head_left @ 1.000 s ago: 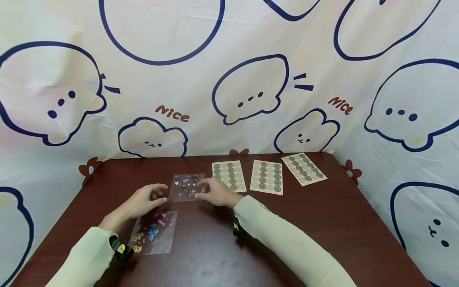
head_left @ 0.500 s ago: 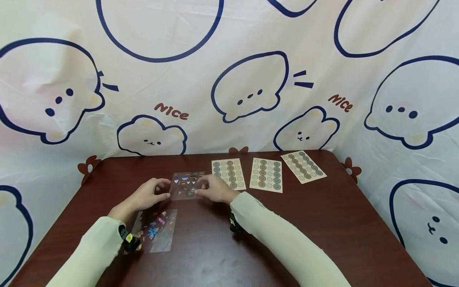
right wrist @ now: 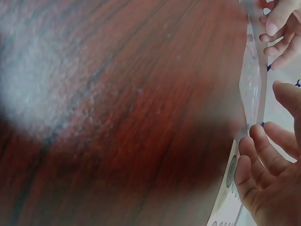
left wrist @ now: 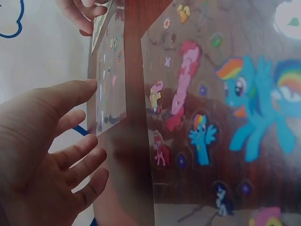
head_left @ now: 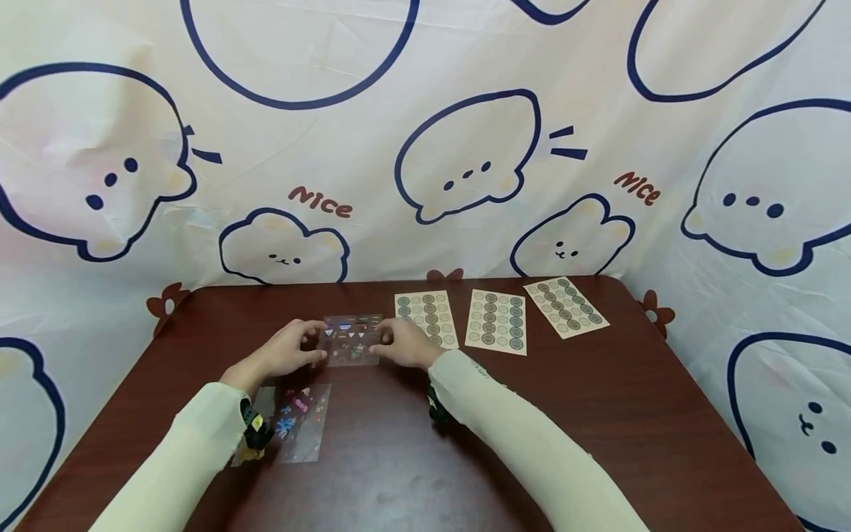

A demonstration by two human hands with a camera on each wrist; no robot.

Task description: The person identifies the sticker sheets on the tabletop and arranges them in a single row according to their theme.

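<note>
Because the hands flank it, the far clear sheet shows mainly its middle; it lies flat on the brown table, its small blue, white and green stickers too tiny to name or count.

At its left edge is the left hand, thumb and fingertips apart; at its right edge is the right hand, its thumb likewise apart from the loosely bent fingers. Neither is clamped on anything, though whether a fingertip rests on the sheet's edge is hard to tell, since the right wrist view shows the sheet only as a thin slanted strip.

Nearer the person lies the second of two clear sheets, the near clear sheet, partly covered by the left forearm and its black wrist device. The left wrist view cuts it off at the frame, yet shows pony stickers on it, among them a large blue pony with a rainbow mane.

To the right lie three cream sheets of printed circles: the left one, its lower corner hidden behind the right hand, the middle one and the tilted right one. Behind the table hangs a cartoon cloth, with "Nice" printed twice.
</note>
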